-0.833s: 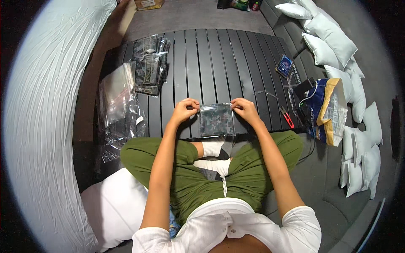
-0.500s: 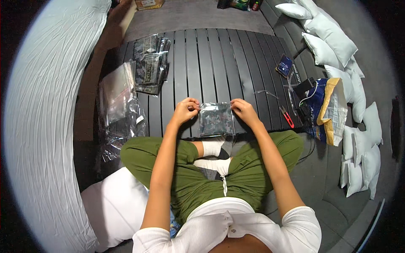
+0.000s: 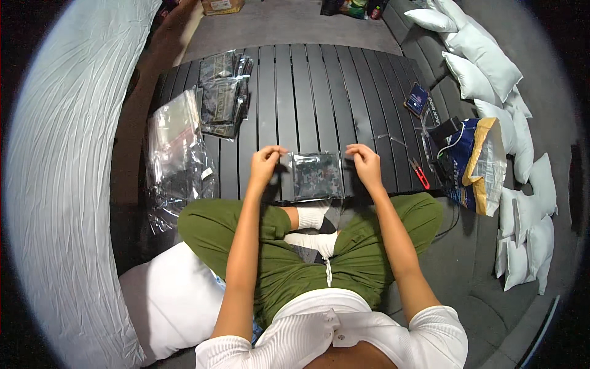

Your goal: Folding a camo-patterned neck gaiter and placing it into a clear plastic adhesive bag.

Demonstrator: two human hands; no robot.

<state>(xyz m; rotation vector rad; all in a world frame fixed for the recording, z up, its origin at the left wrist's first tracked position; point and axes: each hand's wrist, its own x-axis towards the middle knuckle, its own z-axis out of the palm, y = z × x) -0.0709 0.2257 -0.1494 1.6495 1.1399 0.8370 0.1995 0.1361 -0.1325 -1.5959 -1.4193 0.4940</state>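
Note:
A folded camouflage cloth in a clear plastic bag (image 3: 317, 176) lies flat at the table's near edge, in front of my crossed legs. My left hand (image 3: 265, 165) is just off the bag's upper left corner, its fingers pointing inward with nothing visible in them. Beyond the upper right corner, my right hand (image 3: 367, 165) hovers with thumb and fingers apart, also holding nothing I can see. Both hands stand a small gap away from the bag. To the left lie more bagged camouflage pieces (image 3: 221, 101) in a stack, beside a pile of clear plastic bags (image 3: 174, 138).
On the slatted black table (image 3: 286, 92), red-handled snips (image 3: 420, 175) and a phone (image 3: 416, 99) lie at the right. A blue and yellow bag (image 3: 476, 163) stands past them. White pillows (image 3: 476, 52) line the grey couch; another white pillow (image 3: 172, 298) is at my left.
My hands have drawn apart, away from the bag's upper corners, which they were touching or pinching. The bagged cloth stays in nearly the same place.

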